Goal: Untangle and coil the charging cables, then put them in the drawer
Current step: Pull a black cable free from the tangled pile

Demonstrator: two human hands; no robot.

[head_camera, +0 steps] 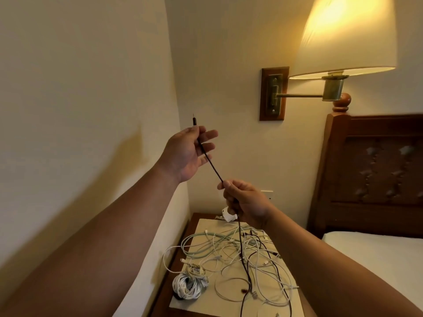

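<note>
bed [377, 259] at right, tabletop [164, 291] beside it. the tabletop carries a loose tangle of cables [231, 248], white and dark; one white bundle [188, 286] lies coiled at its near left. no drawer in view. the dark cable [209, 160] runs taut between the hands, plug end uppermost, tail dropping into the tangle. judgement: draw the tail upward slowly, stop at any snag on the white loops, then wind even loops. left hand [185, 154]: thumb and forefinger pinch the cable, other fingers spread. right hand [247, 202]: fingers curled round it. hands apart.
</note>
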